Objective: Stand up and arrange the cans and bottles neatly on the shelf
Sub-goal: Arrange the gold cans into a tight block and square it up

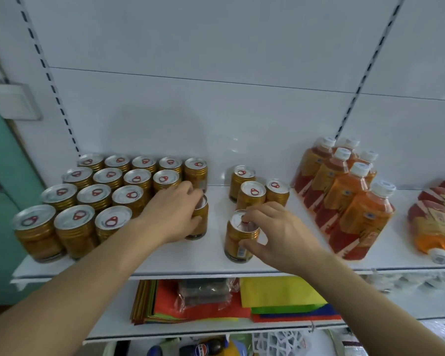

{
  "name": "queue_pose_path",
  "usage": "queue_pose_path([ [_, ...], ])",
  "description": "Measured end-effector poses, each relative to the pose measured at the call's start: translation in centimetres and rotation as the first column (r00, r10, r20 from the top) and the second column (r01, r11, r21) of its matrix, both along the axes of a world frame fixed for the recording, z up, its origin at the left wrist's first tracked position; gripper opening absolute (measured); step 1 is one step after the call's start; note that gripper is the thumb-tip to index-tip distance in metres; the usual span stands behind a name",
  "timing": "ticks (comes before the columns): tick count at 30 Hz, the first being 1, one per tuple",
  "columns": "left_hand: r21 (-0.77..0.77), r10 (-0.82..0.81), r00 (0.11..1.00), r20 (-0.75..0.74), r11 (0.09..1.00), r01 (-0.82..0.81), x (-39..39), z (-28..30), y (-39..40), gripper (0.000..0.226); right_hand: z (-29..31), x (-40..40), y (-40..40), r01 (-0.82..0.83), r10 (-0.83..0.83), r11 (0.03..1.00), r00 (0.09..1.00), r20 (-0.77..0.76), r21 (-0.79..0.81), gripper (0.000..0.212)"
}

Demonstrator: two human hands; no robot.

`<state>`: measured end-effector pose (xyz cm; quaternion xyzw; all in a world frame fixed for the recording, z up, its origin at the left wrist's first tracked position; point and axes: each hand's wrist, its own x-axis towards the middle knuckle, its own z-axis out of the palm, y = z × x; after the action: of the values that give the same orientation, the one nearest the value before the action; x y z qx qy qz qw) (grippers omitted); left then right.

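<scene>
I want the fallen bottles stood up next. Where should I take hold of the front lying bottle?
Grip the front lying bottle round its body just behind the cap, coming from above. It lies on its side, cap toward the shelf edge.

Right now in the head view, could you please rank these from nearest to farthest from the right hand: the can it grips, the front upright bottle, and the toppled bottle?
1. Gripped can, under the right hand.
2. Front upright bottle, to its right.
3. Toppled bottle, far right.
</scene>
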<state>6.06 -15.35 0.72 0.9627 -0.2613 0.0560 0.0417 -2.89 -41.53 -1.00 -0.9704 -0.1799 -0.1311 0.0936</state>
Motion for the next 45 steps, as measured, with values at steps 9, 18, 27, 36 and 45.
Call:
queue_pose_path([
  [9, 0.079, -0.004, 1.0, 0.018, 0.997, 0.002, 1.0, 1.6, 5.3, 0.06, -1.8, 2.2, 7.1, -0.094, 0.089, 0.993, 0.993, 0.074, 0.069, 0.04],
  [18, 0.168, -0.063, 0.996, 0.057, 0.984, 0.053, 2.7, 1.4, 6.9, 0.055, -2.2, 2.7, 10.0, -0.125, 0.124, 0.992, 0.991, 0.046, 0.021, 0.046],
  [27, 0.105, -0.119, 0.993, -0.002, 0.987, 0.119, 3.6, 1.0, 8.2, 0.053, -2.6, 2.3, 13.0, -0.144, 0.142, 0.99, 0.981, 0.13, 0.008, 0.046],
  [36, -0.169, -0.145, 0.97, -0.194, 0.979, 0.112, 4.4, 1.5, 11.0, 0.042, -3.6, 2.4, 16.1, -0.089, 0.096, 0.995, 0.971, 0.221, -0.041, 0.045],
  [45, -0.055, -0.131, 0.978, -0.162, 0.991, 0.124, 3.8, 0.7, 11.5, 0.048, -4.3, 2.1, 17.1, -0.048, 0.062, 0.997, 0.97, 0.234, -0.064, 0.049],
])
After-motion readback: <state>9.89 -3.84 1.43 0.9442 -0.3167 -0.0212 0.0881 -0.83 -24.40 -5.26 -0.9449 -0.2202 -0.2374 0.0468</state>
